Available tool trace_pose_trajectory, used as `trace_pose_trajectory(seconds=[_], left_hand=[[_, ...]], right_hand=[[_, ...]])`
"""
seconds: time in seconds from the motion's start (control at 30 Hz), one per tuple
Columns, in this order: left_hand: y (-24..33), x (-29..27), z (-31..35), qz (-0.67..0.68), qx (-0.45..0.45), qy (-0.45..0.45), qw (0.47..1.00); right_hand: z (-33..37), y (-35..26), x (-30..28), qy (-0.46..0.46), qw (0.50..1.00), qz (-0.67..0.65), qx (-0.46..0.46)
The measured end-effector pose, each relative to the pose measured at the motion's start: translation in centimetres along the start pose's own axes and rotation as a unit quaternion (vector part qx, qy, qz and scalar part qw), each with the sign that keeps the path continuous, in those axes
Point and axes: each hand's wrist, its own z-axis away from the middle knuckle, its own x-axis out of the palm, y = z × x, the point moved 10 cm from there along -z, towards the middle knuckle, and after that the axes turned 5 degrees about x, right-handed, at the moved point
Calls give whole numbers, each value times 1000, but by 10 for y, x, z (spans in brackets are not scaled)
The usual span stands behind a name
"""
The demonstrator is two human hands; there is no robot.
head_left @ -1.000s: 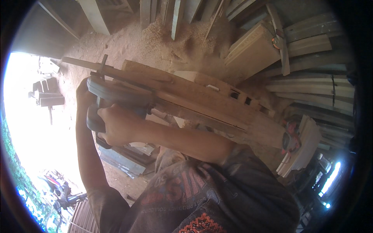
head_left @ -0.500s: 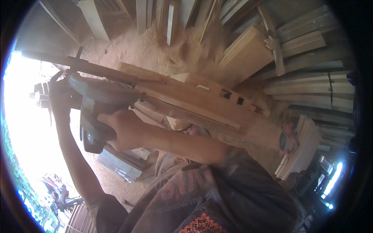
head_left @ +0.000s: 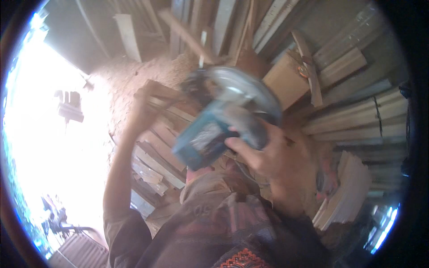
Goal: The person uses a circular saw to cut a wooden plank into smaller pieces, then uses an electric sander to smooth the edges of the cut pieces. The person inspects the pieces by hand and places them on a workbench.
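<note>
My right hand (head_left: pixel 268 156) is wrapped round the rear handle of a circular saw (head_left: pixel 199 138) with a blue-green motor body and a rounded blade guard. The saw is blurred and hangs above the workpiece in front of me. To its left, my left hand (head_left: pixel 143 109) is at the near-left end of a wooden beam (head_left: pixel 165 90), its fingers smeared by motion. I cannot tell whether it grips the beam or only touches it. Beyond the saw, a thin wooden strip (head_left: pixel 187 35) shows at a slant, also blurred.
Below the left hand lie several offcuts (head_left: pixel 149 163). Boards (head_left: pixel 353 107) are stacked at the right, and more stand along the far side. A red-and-grey power tool (head_left: pixel 328 178) sits beside a pale block of wood (head_left: pixel 346 190). Sawdust (head_left: pixel 123 82) covers the ground.
The saw has swung right and up off the wood, turning with my right hand. My left hand has moved right from the far-left end. The long strip no longer lies along the beam.
</note>
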Motion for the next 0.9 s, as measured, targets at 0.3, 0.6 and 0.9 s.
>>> trace_pose_trajectory(seconds=[0.3, 0.6, 0.9], left_hand=[[21, 181, 23, -216, 217, -128, 944], [49, 200, 17, -252, 144, -163, 943], [130, 312, 23, -146, 67, -118, 980]], right_hand=[[109, 105, -163, 183, 976, -96, 67], [210, 167, -265, 240, 945, -166, 147], [215, 183, -270, 272, 942, -154, 121]])
